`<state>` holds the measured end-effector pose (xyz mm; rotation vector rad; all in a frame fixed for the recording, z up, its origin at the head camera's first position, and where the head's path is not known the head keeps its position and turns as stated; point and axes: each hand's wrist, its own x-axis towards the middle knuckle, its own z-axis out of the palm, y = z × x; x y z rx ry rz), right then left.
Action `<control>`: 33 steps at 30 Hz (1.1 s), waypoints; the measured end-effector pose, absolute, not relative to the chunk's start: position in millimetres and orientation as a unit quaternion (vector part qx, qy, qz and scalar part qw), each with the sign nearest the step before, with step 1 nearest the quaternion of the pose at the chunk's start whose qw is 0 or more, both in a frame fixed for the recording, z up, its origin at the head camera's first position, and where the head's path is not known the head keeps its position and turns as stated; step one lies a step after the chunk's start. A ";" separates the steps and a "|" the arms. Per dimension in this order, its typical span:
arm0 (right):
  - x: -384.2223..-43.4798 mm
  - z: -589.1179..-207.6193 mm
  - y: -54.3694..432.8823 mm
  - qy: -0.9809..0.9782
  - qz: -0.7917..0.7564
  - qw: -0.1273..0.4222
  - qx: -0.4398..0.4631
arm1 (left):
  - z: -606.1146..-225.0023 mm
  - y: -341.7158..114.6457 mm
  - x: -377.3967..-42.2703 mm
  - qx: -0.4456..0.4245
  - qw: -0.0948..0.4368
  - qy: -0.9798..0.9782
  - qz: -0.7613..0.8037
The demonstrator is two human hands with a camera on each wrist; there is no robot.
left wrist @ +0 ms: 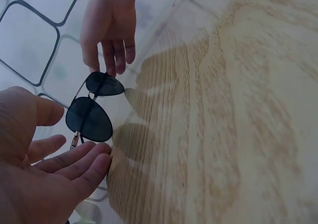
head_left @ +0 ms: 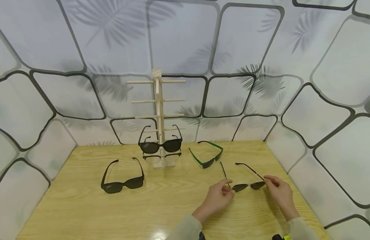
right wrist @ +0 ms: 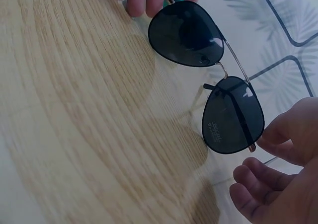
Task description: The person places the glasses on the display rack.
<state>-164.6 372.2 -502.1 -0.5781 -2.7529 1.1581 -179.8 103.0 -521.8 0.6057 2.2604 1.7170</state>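
Aviator sunglasses (head_left: pixel 248 186) with dark lenses and thin metal frames face me low at the table's right side, their arms unfolded toward the back. My left hand (head_left: pixel 216 199) is at their left hinge; in the left wrist view its thumb (left wrist: pixel 49 112) stands apart from the fingers (left wrist: pixel 92 172) around that corner. At the opposite hinge, the thumb and index finger of my right hand (head_left: pixel 280 193) come together and pinch the frame's corner (right wrist: pixel 252 147). The other right fingers (right wrist: pixel 246 199) curl loosely below. Both lenses (right wrist: pixel 186 34) cast shadows on the wood.
Green-armed sunglasses (head_left: pixel 208 163) lie just behind the aviators. A wooden display rack (head_left: pixel 158 100) holds black sunglasses (head_left: pixel 160 146) and half-rim glasses (head_left: pixel 152 159) on its lower pegs. Another black pair (head_left: pixel 123 185) sits at left. Patterned cloth walls (head_left: pixel 185 36) enclose the table (head_left: pixel 91 216).
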 end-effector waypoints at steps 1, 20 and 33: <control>-164.5 -501.8 372.0 -0.901 0.388 0.048 -0.188 | -522.3 103.2 -180.8 0.210 0.120 0.772 0.587; -169.5 -506.1 371.8 -0.868 0.453 0.032 -0.200 | -523.8 106.7 -190.1 0.215 0.127 0.783 0.570; -166.8 -506.5 371.8 -0.860 0.476 0.014 -0.183 | -528.0 109.4 -189.6 0.188 0.092 0.769 0.604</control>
